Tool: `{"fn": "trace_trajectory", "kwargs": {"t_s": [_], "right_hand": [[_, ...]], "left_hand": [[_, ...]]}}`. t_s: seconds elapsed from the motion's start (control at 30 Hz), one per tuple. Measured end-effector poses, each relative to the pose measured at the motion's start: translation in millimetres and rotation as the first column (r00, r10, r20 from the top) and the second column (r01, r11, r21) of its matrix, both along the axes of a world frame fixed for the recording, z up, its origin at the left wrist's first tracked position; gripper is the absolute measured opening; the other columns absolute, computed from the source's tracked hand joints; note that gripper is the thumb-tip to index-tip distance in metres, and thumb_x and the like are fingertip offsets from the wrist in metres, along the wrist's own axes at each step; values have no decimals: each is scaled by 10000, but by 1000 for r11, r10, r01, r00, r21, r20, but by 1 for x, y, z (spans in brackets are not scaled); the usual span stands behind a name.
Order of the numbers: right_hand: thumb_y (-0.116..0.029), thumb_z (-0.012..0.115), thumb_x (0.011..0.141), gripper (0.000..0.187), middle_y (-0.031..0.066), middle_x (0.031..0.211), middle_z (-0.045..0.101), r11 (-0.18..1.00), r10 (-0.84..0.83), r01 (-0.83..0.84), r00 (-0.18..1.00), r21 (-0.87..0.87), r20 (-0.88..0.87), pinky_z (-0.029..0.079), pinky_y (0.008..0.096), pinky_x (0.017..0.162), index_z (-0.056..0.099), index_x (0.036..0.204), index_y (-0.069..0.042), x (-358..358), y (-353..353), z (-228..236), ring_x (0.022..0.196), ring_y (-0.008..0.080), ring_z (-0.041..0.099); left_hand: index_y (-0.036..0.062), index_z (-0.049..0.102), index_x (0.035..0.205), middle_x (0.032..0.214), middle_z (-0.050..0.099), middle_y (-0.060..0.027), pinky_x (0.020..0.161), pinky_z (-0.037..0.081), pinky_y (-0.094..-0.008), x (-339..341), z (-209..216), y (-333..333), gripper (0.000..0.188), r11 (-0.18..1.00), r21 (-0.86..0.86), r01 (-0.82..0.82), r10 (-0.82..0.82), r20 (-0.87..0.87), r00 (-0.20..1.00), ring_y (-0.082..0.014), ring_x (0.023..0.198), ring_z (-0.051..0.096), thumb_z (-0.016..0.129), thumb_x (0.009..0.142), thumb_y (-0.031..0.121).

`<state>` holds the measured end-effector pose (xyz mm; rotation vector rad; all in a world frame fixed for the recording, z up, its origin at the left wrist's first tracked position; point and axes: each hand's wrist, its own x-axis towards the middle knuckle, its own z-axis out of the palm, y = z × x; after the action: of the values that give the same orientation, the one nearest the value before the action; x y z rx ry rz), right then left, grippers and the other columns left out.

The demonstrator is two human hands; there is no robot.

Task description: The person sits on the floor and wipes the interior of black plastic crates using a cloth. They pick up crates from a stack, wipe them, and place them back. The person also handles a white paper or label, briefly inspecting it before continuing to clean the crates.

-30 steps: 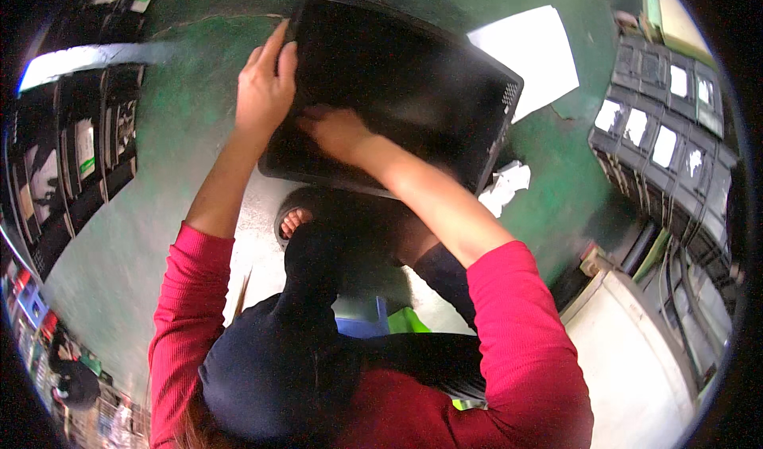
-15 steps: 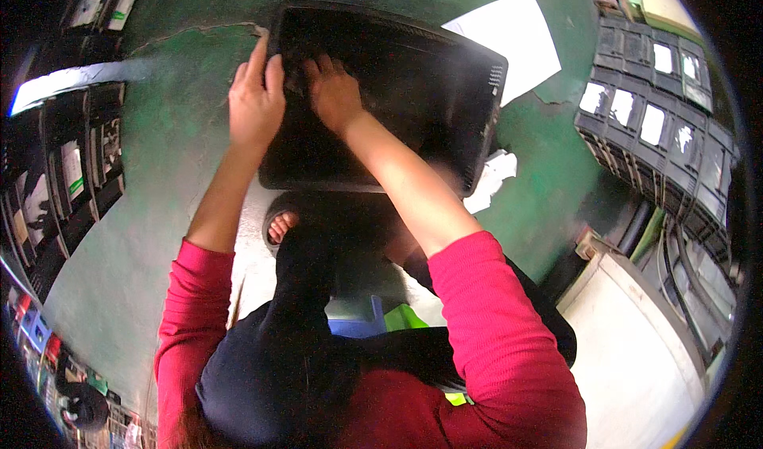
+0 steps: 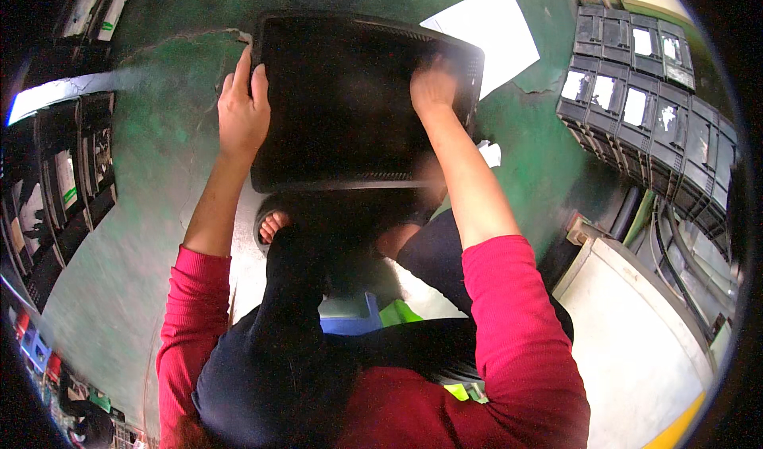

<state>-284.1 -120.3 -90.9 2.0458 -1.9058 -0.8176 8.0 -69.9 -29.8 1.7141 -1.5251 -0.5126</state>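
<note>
A wide, shallow black plastic crate (image 3: 338, 185) lies on the green floor in front of me. My left hand (image 3: 244, 115) is closed on its left rim, the thumb over the inner side and the fingers along the outer side. My right hand (image 3: 434, 87) is inside the crate near its right end, fingers curled downward and blurred. Whatever it holds against the dark interior is too dark to make out.
White paper sheets (image 3: 497, 44) lie beyond the crate's right corner, with a crumpled white piece (image 3: 490, 154) nearer. Stacked grey crates (image 3: 644, 119) stand at right, above a white cabinet (image 3: 628, 338). Black bins (image 3: 67, 175) line the left. A blue stool (image 3: 350, 322) is beneath me.
My right hand has swept from the crate's left end to its right end. My left hand stays on the left rim, and the crate appears slightly lower and further left in view.
</note>
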Motion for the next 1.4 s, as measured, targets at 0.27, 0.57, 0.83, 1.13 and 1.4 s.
{"fn": "trace_trajectory", "kwargs": {"t_s": [0.27, 0.57, 0.83, 1.13, 1.4], "right_hand": [[-148, 513, 803, 217, 139, 1069, 598, 969, -15, -3, 997, 248, 72, 522, 386, 642, 684, 921, -85, -9, 19, 17, 879, 273, 628], [-168, 562, 753, 245, 232, 968, 615, 794, -311, 155, 934, 588, 174, 506, 416, 768, 651, 879, 23, -6, 90, 47, 894, 359, 617], [-205, 483, 829, 299, 243, 1037, 586, 593, -422, -123, 794, 795, 438, 439, 430, 854, 634, 988, -1, 71, 80, 85, 957, 376, 565], [-185, 470, 791, 289, 197, 940, 627, 746, -515, -56, 584, 664, 628, 484, 434, 783, 613, 995, -38, 49, 119, 121, 877, 370, 601], [-151, 479, 812, 240, 247, 911, 604, 712, -360, -401, 496, 576, 790, 472, 460, 704, 623, 876, 30, 122, 112, 38, 798, 380, 603]], "left_hand": [[77, 470, 1259, 917, 561, -230, 736, 447, -432, -2, 1, 1, 387, 997, 66, -37, 39, -22, 999, -387, 833, 551, 466, 912, 249], [97, 496, 1235, 852, 569, -221, 711, 456, -440, -4, -1, 1, 371, 997, 28, -73, 73, -24, 997, -388, 788, 563, 486, 900, 258], [125, 520, 1203, 798, 565, -220, 670, 462, -458, -3, -7, 1, 343, 995, 2, -95, 95, -33, 995, -398, 739, 565, 504, 884, 247], [108, 509, 1228, 902, 586, -248, 735, 469, -457, 1, -10, 2, 381, 997, 9, -74, 74, -9, 997, -416, 839, 572, 505, 884, 273], [141, 518, 1224, 873, 576, -255, 735, 466, -452, -5, -10, 2, 375, 992, 19, -122, 123, -50, 991, -417, 810, 568, 511, 877, 283]]}}
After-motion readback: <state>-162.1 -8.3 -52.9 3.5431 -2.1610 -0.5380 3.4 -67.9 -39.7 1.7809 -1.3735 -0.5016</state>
